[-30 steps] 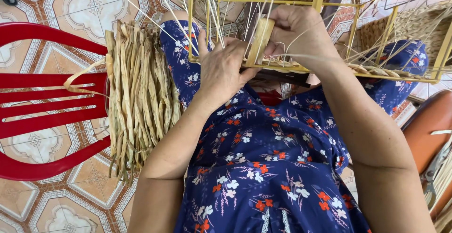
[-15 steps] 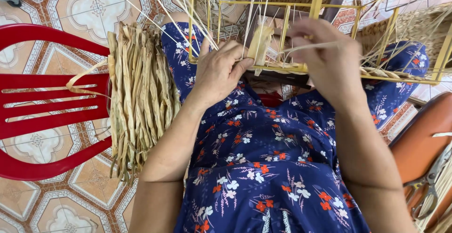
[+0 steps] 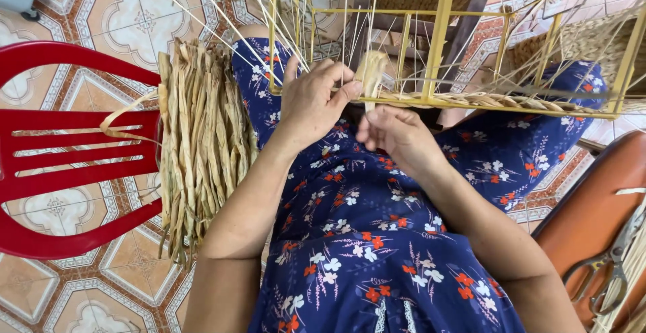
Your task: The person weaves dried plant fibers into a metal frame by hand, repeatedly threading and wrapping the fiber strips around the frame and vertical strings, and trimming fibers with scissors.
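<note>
A home weaving spot is showing here: patterned floor tiles [image 3: 128, 16], a red plastic chair [image 3: 60, 171], bundled dried fibre strands [image 3: 198, 138], a yellow wire frame [image 3: 437, 50].

The frame [image 3: 437, 43] is yellow-painted metal rod, smooth. Dry, matt, fibrous straw strips [image 3: 202, 144] lie bundled beside it. The chair [image 3: 60, 124] is glossy red plastic. The dress [image 3: 377, 239] is soft printed cloth, and the floor tiles [image 3: 141, 10] are glazed.
</note>
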